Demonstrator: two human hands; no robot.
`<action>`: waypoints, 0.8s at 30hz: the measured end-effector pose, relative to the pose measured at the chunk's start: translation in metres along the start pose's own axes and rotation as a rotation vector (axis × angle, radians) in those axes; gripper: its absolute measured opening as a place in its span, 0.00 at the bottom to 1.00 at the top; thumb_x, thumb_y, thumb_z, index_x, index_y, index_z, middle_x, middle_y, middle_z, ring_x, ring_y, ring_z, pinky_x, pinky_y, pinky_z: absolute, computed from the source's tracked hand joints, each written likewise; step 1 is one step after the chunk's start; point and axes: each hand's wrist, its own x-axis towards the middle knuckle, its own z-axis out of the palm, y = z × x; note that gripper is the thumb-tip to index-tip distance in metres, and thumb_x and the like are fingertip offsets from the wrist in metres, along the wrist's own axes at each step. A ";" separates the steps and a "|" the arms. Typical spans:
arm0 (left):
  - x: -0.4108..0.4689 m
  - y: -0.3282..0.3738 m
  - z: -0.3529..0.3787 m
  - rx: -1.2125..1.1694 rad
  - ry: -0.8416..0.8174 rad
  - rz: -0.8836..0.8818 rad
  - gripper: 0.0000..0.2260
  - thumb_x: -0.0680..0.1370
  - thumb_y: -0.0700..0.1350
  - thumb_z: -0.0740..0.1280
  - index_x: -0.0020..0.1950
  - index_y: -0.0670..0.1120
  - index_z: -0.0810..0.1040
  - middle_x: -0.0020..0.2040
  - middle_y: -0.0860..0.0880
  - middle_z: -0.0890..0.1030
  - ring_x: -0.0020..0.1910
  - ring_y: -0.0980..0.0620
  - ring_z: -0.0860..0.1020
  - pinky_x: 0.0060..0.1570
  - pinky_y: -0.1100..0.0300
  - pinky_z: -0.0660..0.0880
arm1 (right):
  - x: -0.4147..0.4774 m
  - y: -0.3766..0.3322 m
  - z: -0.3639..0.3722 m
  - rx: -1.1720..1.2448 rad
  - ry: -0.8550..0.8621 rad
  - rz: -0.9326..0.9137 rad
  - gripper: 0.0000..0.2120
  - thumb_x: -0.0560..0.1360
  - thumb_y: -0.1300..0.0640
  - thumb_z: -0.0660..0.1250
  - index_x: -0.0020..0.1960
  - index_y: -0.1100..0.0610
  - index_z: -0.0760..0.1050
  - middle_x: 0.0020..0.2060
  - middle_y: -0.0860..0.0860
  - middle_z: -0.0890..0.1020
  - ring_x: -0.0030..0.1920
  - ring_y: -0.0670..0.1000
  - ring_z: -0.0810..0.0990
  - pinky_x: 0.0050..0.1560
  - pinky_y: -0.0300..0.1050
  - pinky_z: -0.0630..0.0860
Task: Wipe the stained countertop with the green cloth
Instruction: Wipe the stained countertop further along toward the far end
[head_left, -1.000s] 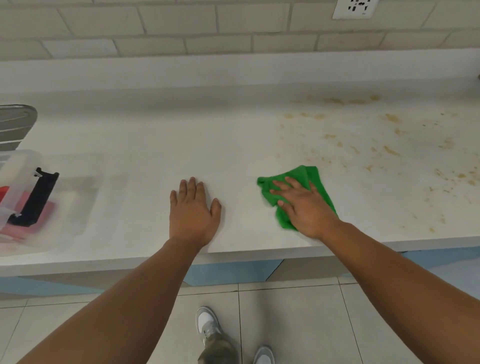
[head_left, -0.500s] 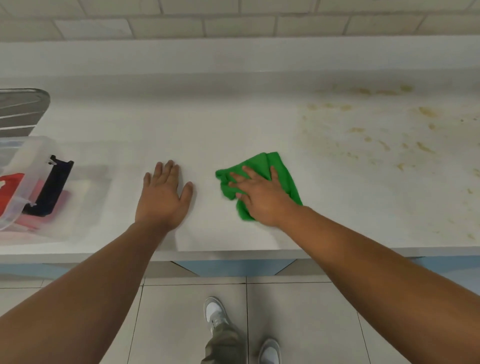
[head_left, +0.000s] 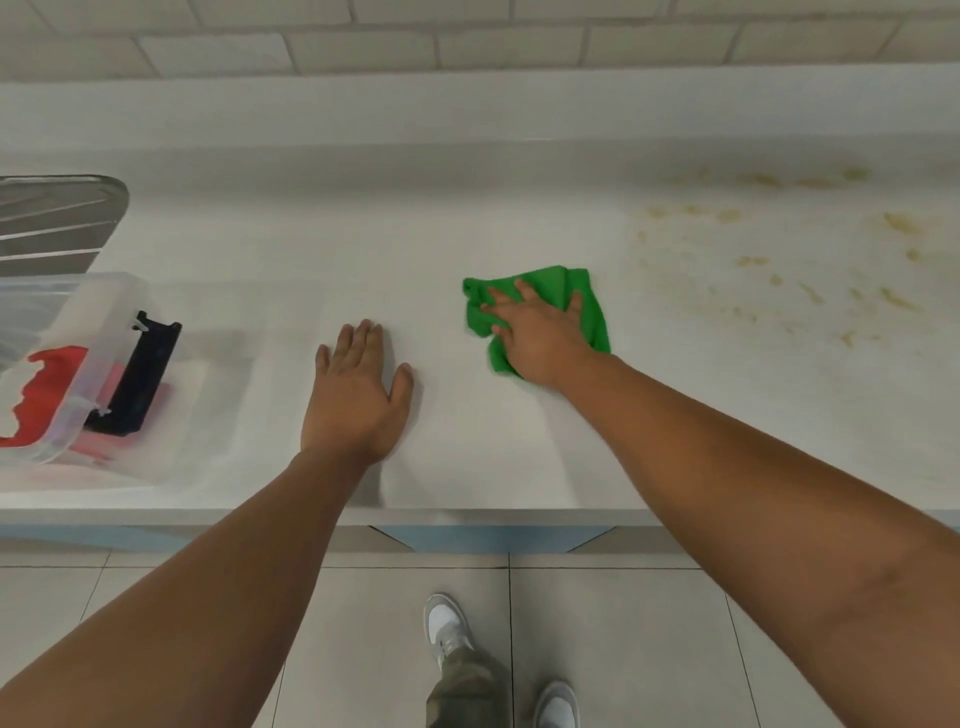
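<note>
A crumpled green cloth (head_left: 558, 288) lies on the white countertop (head_left: 363, 249), near its middle. My right hand (head_left: 535, 332) presses flat on the cloth with fingers spread and covers its near part. Palm down, my left hand (head_left: 358, 384) rests on the bare counter to the left of the cloth. Brownish-yellow stains (head_left: 810, 249) speckle the counter at the right, apart from the cloth.
A clear plastic bin (head_left: 93, 332) holding red, black and pink items stands at the left edge. Behind it is a metal draining surface (head_left: 57, 218). A raised ledge and tiled wall (head_left: 467, 47) close the back. My shoes (head_left: 447, 623) stand on the tiled floor.
My right hand has slid the green cloth leftward, away from the stains, then a little farther from the counter's front edge. My left hand stays flat on the counter.
</note>
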 end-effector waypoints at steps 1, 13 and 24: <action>0.000 -0.001 -0.001 -0.005 0.004 0.007 0.30 0.81 0.58 0.48 0.79 0.42 0.55 0.80 0.45 0.57 0.79 0.48 0.50 0.77 0.48 0.46 | -0.003 -0.011 0.003 -0.005 -0.027 -0.044 0.21 0.82 0.55 0.52 0.74 0.42 0.63 0.77 0.39 0.55 0.78 0.48 0.47 0.68 0.77 0.39; -0.005 0.000 -0.004 0.000 -0.031 -0.001 0.26 0.83 0.53 0.47 0.79 0.43 0.56 0.80 0.46 0.56 0.79 0.47 0.50 0.77 0.48 0.47 | -0.125 0.045 0.007 0.088 -0.068 -0.245 0.19 0.82 0.56 0.56 0.72 0.47 0.67 0.75 0.40 0.61 0.78 0.45 0.52 0.76 0.60 0.42; -0.035 0.008 -0.005 0.040 -0.117 0.070 0.34 0.81 0.65 0.44 0.80 0.46 0.49 0.81 0.51 0.48 0.79 0.54 0.42 0.77 0.48 0.39 | -0.200 0.037 0.028 0.061 0.050 -0.097 0.19 0.82 0.53 0.55 0.72 0.46 0.67 0.76 0.39 0.59 0.78 0.47 0.51 0.73 0.68 0.42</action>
